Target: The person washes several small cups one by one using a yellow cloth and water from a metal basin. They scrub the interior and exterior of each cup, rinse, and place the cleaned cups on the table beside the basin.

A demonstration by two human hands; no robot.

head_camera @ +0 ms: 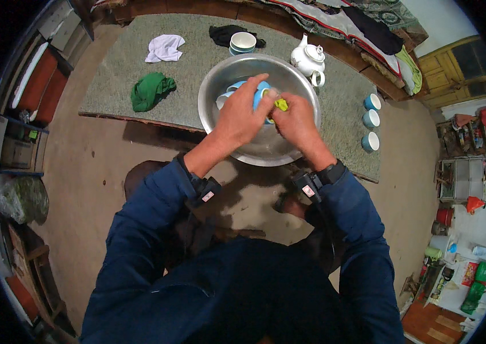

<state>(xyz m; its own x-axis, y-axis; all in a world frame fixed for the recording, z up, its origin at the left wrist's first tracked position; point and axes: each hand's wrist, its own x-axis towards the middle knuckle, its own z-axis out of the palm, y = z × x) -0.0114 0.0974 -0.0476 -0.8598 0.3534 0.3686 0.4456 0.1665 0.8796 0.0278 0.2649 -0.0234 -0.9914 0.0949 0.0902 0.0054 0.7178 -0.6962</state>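
Over a large stainless steel basin (268, 150), my left hand (243, 109) grips a light blue cup (260, 95), partly hidden by the fingers. My right hand (296, 120) holds a yellow-green cloth (281, 104) against that cup. More blue and white cups (224, 99) lie inside the basin, left of the held one. Behind the basin, stacked cups (243, 41) stand by a black cloth (223, 35). A white teapot (309, 58) with a spout and handle is at the basin's back right. Three blue cups with white insides (371, 118) form a row near the table's right edge.
The grey speckled table (109, 86) also holds a white cloth (164, 48) and a green cloth (151, 91) on the left. A bench with fabrics (337, 26) runs behind it. Shelves with household things line the right wall. The basin reaches over the table's near edge.
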